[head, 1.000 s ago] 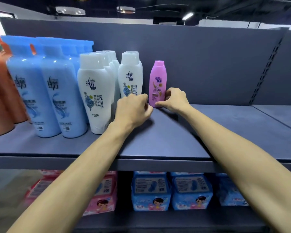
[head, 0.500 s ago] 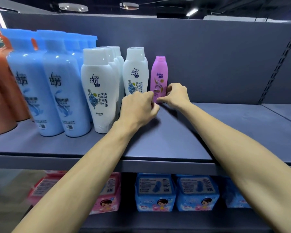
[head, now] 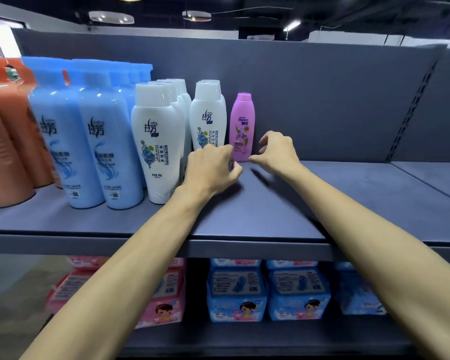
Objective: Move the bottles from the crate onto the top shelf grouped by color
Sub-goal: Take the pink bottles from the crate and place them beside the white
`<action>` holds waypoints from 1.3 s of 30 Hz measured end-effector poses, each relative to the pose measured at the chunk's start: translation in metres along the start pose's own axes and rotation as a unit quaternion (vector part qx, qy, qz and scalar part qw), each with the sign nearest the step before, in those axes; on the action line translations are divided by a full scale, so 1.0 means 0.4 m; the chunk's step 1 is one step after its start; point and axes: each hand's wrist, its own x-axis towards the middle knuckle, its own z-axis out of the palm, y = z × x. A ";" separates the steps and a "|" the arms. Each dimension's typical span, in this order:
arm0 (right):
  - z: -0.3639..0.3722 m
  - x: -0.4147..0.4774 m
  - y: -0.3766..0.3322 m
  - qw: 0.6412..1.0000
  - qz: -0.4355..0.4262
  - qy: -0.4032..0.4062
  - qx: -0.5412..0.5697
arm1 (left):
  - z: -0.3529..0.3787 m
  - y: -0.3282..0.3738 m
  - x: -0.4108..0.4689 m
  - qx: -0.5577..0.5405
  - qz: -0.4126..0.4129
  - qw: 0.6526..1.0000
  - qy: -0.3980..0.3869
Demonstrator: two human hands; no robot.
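Head view: both bare arms reach over the front edge of the top shelf (head: 322, 193) toward one small pink bottle (head: 242, 120).
Change, right hand: the right hand (head: 277, 152) touched the bottle's base half a second ago; its fingers (head: 264, 141) are now lifted off to the right and hang loosely curled around nothing. Only the thumb tip is just beside the base, and contact cannot be told.
Change, left hand: the left hand (head: 209, 170) has stayed low at the bottle's lower left. Its fingers are curled under, with the thumb against the forefinger. The knuckles cover the bottle's lower-left edge, so whether they grip, touch or clear it cannot be told.
Change, bottle: it has kept its place, upright.
Pink bottle, place: it stands at the back edge of the shelf, close to the grey back panel (head: 322, 100) and just right of the white bottles (head: 161, 141).
Pink bottle, look: slim, oval-shouldered, with a matching pink cap. The label reads "Rejoice" over a flower picture. It is shorter than its neighbours.
Other groups: white rows run from the front toward the back. Blue bottles (head: 107, 141) stand left of them, and orange bottles (head: 5, 141) stand at the left end.
Lower shelf: blue packs (head: 244, 289) and pink packs (head: 164, 302).
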 end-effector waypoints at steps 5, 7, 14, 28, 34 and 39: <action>-0.054 -0.096 -0.006 0.995 -0.059 -0.020 -0.075 | -0.005 0.002 -0.008 0.013 0.023 1.000 -0.011; -0.076 -0.135 -0.004 0.992 -0.074 -0.026 -0.097 | -0.018 0.016 -0.023 0.016 0.038 0.999 -0.013; -0.168 -0.264 -0.016 0.991 -0.082 -0.016 -0.108 | -0.117 0.074 -0.105 0.012 0.086 0.996 0.004; -0.160 -0.715 0.019 0.984 -0.159 0.003 -0.087 | -0.216 0.107 -0.496 -0.003 0.214 0.977 0.004; -0.077 -0.804 0.076 0.986 -0.122 -0.041 -0.106 | -0.144 0.103 -0.614 -0.002 0.227 0.972 -0.057; -0.033 -0.861 0.097 0.986 -0.103 -0.065 -0.115 | -0.094 0.087 -0.686 0.011 0.231 0.966 -0.115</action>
